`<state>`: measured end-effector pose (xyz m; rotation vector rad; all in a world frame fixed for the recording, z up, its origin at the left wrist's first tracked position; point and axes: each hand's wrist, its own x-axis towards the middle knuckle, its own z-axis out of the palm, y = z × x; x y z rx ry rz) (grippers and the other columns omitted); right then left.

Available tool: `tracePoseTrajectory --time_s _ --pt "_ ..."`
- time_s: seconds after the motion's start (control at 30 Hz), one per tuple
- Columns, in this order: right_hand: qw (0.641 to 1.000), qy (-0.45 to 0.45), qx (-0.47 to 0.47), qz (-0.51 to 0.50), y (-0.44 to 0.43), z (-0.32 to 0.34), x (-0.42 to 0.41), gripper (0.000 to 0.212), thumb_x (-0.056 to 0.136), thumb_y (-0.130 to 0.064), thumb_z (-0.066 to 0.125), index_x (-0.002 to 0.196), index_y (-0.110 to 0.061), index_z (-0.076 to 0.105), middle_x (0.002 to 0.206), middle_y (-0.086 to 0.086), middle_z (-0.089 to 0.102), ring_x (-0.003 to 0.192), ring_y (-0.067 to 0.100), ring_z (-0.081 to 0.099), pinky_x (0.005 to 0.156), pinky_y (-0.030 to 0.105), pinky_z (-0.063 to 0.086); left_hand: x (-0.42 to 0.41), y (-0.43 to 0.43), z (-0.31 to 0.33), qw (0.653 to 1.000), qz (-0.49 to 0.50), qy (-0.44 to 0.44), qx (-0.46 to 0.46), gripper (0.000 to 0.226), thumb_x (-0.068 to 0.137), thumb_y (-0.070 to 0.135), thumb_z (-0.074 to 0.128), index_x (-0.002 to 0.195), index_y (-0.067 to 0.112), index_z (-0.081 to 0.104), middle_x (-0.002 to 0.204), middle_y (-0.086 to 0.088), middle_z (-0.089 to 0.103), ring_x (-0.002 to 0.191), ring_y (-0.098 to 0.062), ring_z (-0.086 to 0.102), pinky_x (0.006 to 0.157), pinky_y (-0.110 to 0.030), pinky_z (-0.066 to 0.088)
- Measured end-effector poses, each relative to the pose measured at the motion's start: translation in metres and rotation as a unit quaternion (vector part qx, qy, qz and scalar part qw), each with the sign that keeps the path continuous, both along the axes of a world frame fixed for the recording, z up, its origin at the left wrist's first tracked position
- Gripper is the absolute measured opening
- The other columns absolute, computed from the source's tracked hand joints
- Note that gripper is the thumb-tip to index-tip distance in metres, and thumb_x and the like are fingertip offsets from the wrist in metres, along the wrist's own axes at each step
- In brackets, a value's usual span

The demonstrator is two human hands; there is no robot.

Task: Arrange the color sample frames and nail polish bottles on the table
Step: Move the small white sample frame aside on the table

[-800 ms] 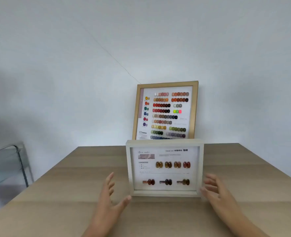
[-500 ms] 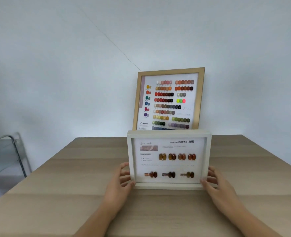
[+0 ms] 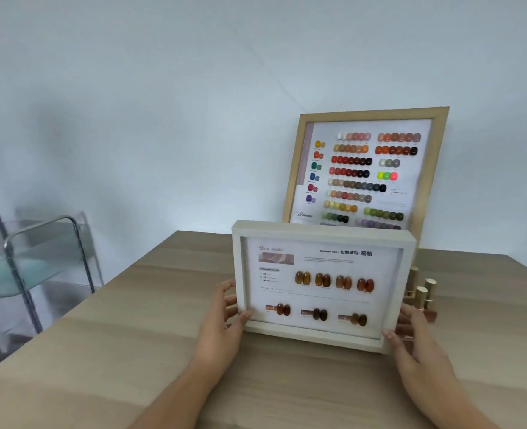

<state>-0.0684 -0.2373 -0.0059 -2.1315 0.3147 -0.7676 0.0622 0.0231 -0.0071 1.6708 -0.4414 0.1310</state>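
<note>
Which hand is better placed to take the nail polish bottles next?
Probably right: the right hand holds the white color sample frame beside the nail polish bottles; the left hand holds its far side.

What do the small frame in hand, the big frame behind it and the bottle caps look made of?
The small white frame: probably painted wood or composite, matte off-white, no grain visible. Large frame: light wood or wood-look finish, tan and matte. Nail polish bottle caps: shiny gold, likely metal or metallised plastic; blur leaves it open.

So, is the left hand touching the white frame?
Touching. The head view shows the left hand gripping the white frame by its left edge, thumb on its front.
</note>
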Motion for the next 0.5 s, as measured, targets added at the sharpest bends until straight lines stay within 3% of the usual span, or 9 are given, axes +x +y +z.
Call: tracePoseTrajectory --time_s 0.1,0.2,0.3,0.5 --pt "0.999 0.004 -0.019 0.046 0.041 0.000 0.035 0.040 0.086 -0.014 0.059 0.120 -0.030 0.042 0.098 -0.009 0.057 0.090 0.003 0.053 0.077 0.024 0.041 0.023 0.045 0.003 0.999 0.045 0.010 -0.023 0.050 0.088 0.007 0.059 0.108 0.051 0.047 0.104 0.000 0.067 0.091 -0.005 0.066 0.072 -0.019 0.052" --pt "0.996 -0.003 -0.019 0.084 0.082 -0.001 0.079 0.036 0.088 -0.017 0.056 0.117 -0.033 0.040 0.098 -0.015 0.054 0.090 0.000 0.052 0.073 0.021 0.040 0.050 0.084 0.004 0.995 0.085 0.027 -0.049 0.045 0.088 0.006 0.057 0.114 0.042 0.049 0.108 -0.003 0.067 0.095 -0.010 0.066 0.084 -0.032 0.052" --pt "0.994 -0.007 -0.007 0.106 0.111 -0.003 0.125 0.036 0.089 -0.017 0.055 0.121 -0.027 0.041 0.101 -0.011 0.054 0.090 0.000 0.051 0.075 0.022 0.039 0.085 0.112 0.004 0.990 0.120 0.041 -0.066 0.045 0.088 0.001 0.056 0.123 0.028 0.049 0.108 -0.009 0.066 0.101 -0.022 0.063 0.094 -0.048 0.048" --pt "0.992 -0.028 -0.008 0.124 0.136 -0.003 0.192 0.034 0.088 -0.013 0.057 0.118 -0.024 0.046 0.099 -0.007 0.058 0.087 0.000 0.053 0.070 0.016 0.038 0.150 0.138 0.003 0.985 0.156 0.041 -0.064 0.045 0.087 0.001 0.057 0.123 0.027 0.048 0.114 -0.011 0.062 0.107 -0.030 0.059 0.098 -0.052 0.046"
